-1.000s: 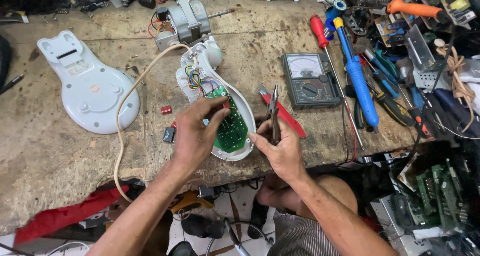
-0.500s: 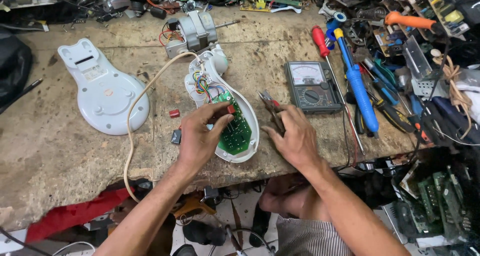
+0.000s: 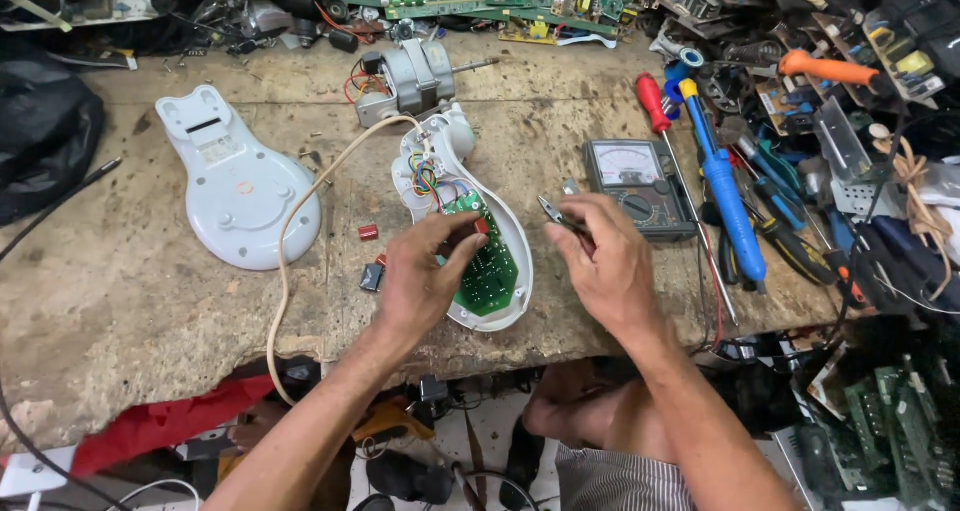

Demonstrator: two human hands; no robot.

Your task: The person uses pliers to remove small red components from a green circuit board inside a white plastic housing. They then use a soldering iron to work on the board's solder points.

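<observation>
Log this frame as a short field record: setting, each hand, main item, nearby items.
setting: worn, cluttered workbench
left hand: fingers on a small red component of the green circuit board
right hand: holds small needle-nose pliers, tips pointing toward the board
main item: open white plastic housing holding the board and coloured wires
nearby: white cover shell, grey motor, analogue multimeter, blue-handled tool

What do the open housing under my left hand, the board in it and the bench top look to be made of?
Open housing: likely moulded plastic, white, smooth, slightly glossy.
Circuit board: green coated laminate, by its look, dotted with solder points.
Workbench: rough, stained and pitted; looks like worn concrete or stone, though old wood is possible.
</observation>
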